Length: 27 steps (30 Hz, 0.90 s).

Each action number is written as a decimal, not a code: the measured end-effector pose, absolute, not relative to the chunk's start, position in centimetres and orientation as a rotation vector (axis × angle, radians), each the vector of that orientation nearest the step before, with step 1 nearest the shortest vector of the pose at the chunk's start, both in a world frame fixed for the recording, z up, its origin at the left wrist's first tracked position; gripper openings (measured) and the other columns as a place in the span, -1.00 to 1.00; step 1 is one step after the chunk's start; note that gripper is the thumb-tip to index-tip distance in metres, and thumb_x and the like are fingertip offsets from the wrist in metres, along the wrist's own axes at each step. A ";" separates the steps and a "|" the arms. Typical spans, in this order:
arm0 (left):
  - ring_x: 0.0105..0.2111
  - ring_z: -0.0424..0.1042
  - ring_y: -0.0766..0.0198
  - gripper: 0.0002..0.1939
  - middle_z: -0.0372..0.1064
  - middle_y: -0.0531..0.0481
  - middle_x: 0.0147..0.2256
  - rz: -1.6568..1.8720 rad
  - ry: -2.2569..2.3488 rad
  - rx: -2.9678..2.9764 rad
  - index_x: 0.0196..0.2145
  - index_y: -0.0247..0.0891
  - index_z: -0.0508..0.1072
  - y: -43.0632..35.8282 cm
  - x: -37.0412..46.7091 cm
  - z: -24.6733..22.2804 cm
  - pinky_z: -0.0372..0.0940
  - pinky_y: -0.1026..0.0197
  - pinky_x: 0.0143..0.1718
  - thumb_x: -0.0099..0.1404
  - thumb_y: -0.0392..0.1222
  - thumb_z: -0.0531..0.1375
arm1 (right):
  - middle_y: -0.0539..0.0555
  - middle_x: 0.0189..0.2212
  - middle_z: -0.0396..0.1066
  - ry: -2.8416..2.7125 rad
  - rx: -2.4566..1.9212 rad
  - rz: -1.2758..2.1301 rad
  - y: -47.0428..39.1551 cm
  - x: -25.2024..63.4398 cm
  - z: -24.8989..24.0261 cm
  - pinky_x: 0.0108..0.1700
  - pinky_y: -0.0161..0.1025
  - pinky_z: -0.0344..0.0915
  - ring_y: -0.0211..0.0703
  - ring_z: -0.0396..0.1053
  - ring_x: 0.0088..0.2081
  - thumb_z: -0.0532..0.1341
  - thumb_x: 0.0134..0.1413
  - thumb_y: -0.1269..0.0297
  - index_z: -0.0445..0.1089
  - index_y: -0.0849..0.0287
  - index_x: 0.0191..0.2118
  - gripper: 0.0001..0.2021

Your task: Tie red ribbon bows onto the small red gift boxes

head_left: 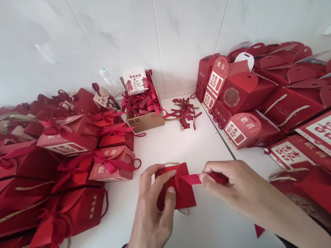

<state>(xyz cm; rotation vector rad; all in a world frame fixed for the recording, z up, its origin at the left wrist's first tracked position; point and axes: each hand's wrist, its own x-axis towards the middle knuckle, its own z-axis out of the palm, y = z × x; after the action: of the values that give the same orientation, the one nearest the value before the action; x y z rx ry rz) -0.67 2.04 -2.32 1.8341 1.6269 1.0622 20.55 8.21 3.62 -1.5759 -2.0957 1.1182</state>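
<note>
While the left hand (151, 213) holds a small red gift box (178, 188) down near the front edge of the white table (201, 230), the right hand (233, 184) pinches a red ribbon (191, 178) between thumb and first finger. The left thumb and fingers are pressed against the box's side and flap, likely so the box stays put and its top stays closed. The ribbon runs flat from the right fingers to the round flap on top of the box, and it looks pulled tight, so it seems to be going through or across the flap. A thin gold rope handle (184, 212) peeks out under the box.

On the left side of the table sits a big pile of finished boxes (71, 149). Each one has a red bow on top, and they are packed close together. On the right side, against the wall, stands a stack of open boxes (274, 100) with no bows; their round flaps stick up. So the tied ones and the untied ones are kept apart, one group on each side of the hands.

At the back of the table, by the wall, a cardboard box (146, 122) holds a tangle of loose red ribbons. Just beside it lies a small heap of ribbon pieces (186, 114) on the bare table.
</note>
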 end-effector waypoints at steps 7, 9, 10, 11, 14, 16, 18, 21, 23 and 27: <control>0.21 0.36 0.10 -0.66 0.21 -0.07 0.20 1.058 1.599 1.838 0.12 0.11 0.47 2.1 -0.9 -2.8 0.48 0.01 0.11 0.52 -0.25 0.10 | -0.15 -0.63 -0.07 -2.138 -1.590 1.130 8.4 20.2 3.7 -0.55 -0.26 -0.13 -0.30 -0.11 -0.55 0.15 0.15 0.17 0.03 0.09 -0.57 -0.65; 0.21 0.36 0.08 -0.67 0.21 -0.07 0.21 1.053 1.590 1.819 0.12 0.11 0.47 2.1 -0.9 -2.9 0.48 -0.02 0.10 0.52 -0.23 0.09 | -0.15 -0.63 -0.08 -2.123 -1.571 1.167 8.3 19.8 3.7 -0.55 -0.27 -0.12 -0.30 -0.10 -0.55 0.14 0.17 0.20 0.02 0.09 -0.56 -0.66; 0.21 0.36 0.08 -0.67 0.21 -0.07 0.21 1.048 1.596 1.816 0.12 0.11 0.48 2.1 -0.9 -2.9 0.48 -0.02 0.09 0.52 -0.23 0.10 | -0.16 -0.63 -0.08 -2.117 -1.566 1.183 8.3 19.7 3.7 -0.55 -0.28 -0.11 -0.30 -0.09 -0.55 0.13 0.18 0.22 0.02 0.09 -0.55 -0.66; 0.21 0.36 0.08 -0.69 0.22 -0.07 0.21 1.043 1.607 1.821 0.11 0.11 0.48 2.2 -0.9 -2.9 0.48 -0.02 0.09 0.52 -0.22 0.10 | -0.16 -0.63 -0.08 -2.113 -1.563 1.195 8.3 19.5 3.7 -0.55 -0.28 -0.10 -0.31 -0.08 -0.55 0.13 0.19 0.24 0.02 0.09 -0.55 -0.67; 0.18 0.38 0.09 -0.77 0.26 -0.08 0.17 1.051 1.644 1.861 0.02 0.05 0.51 2.3 -0.8 -2.8 0.46 0.00 0.07 0.51 -0.20 0.14 | -0.16 -0.62 -0.07 -2.113 -1.566 1.213 8.2 19.3 3.7 -0.54 -0.29 -0.09 -0.30 -0.07 -0.54 0.12 0.22 0.25 0.02 0.09 -0.53 -0.67; 0.16 0.39 0.08 -0.84 0.28 -0.10 0.14 1.065 1.674 1.857 -0.07 -0.02 0.52 2.4 -0.7 -2.7 0.44 0.00 0.06 0.49 -0.21 0.15 | -0.16 -0.62 -0.05 -2.116 -1.574 1.218 8.2 19.2 3.5 -0.55 -0.28 -0.08 -0.29 -0.06 -0.54 0.12 0.26 0.23 0.03 0.09 -0.53 -0.65; 0.15 0.40 0.07 -0.87 0.30 -0.13 0.12 1.073 1.677 1.838 -0.15 -0.08 0.51 2.6 -0.6 -2.5 0.43 0.00 0.04 0.48 -0.22 0.16 | -0.15 -0.62 0.06 -2.120 -1.572 1.236 8.1 19.3 3.3 -0.53 -0.27 -0.01 -0.28 0.01 -0.54 0.11 0.32 0.20 0.11 0.08 -0.52 -0.65; 0.18 0.39 0.05 -0.86 0.35 -0.13 0.08 1.144 1.642 1.760 -0.22 -0.11 0.48 2.7 -0.4 -2.1 0.39 0.01 0.06 0.50 -0.20 0.14 | -0.02 -0.33 0.46 -2.105 -1.470 1.086 7.8 19.2 2.8 -0.19 -0.21 0.32 -0.16 0.40 -0.28 0.12 0.39 0.16 0.42 0.07 -0.23 -0.81; 0.25 0.33 0.04 -0.85 0.38 -0.11 0.09 1.211 1.615 1.691 -0.22 -0.10 0.47 2.6 -0.3 -1.9 0.34 0.00 0.13 0.52 -0.16 0.12 | 0.12 0.02 0.49 -2.101 -1.336 0.926 7.5 18.8 2.5 0.14 -0.06 0.30 -0.01 0.40 0.10 0.12 0.43 0.16 0.41 0.07 0.08 -0.76; 0.32 0.26 0.03 -0.85 0.35 -0.07 0.19 1.312 1.593 1.524 -0.20 -0.08 0.46 1.9 -0.3 -1.8 0.28 -0.03 0.21 0.54 -0.11 0.12 | 0.17 0.15 0.42 -2.121 -1.121 0.962 7.2 17.5 2.2 0.27 -0.02 0.27 0.01 0.27 0.29 0.11 0.48 0.17 0.45 0.03 0.04 -0.79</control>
<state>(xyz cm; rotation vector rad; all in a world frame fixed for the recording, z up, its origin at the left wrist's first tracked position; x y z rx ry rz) -0.29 1.93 -1.81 1.5238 1.5934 1.3123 17.55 7.16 2.18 -1.1207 -2.1206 0.9620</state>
